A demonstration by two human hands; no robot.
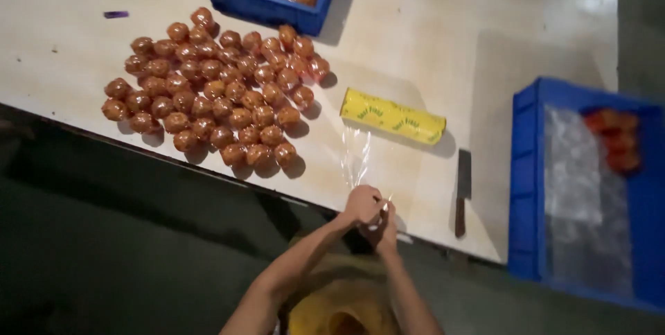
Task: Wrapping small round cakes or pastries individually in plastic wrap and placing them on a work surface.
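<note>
A pale, worn tabletop [443, 44] filled the upper part of the frame, with a dark floor below its near edge. At the lower middle of the frame both hands met at that edge. The left hand [361, 205] was curled into a loose fist, fingers closed over something small that could not be made out, and the right hand [385, 227] pressed against it from below, fingers bent inward around the same spot. A strip of clear cling film [356, 158] ran from the hands up the frame to a yellow roll of film [393, 117], which lay on its side near the middle of the table, well above the hands. The film's lower end disappeared between the fingers, so the hands appeared to pinch it.

To the upper left sat a wide cluster of wrapped orange-brown fruits [218, 92], packed side by side. A blue crate [267, 6] at the top centre held more of them. A knife [462, 189] with a dark handle lay just right of the hands, blade pointing up the frame. At the right edge stood a second blue crate [526, 182] lined with clear plastic, a few reddish fruits in its upper corner.
</note>
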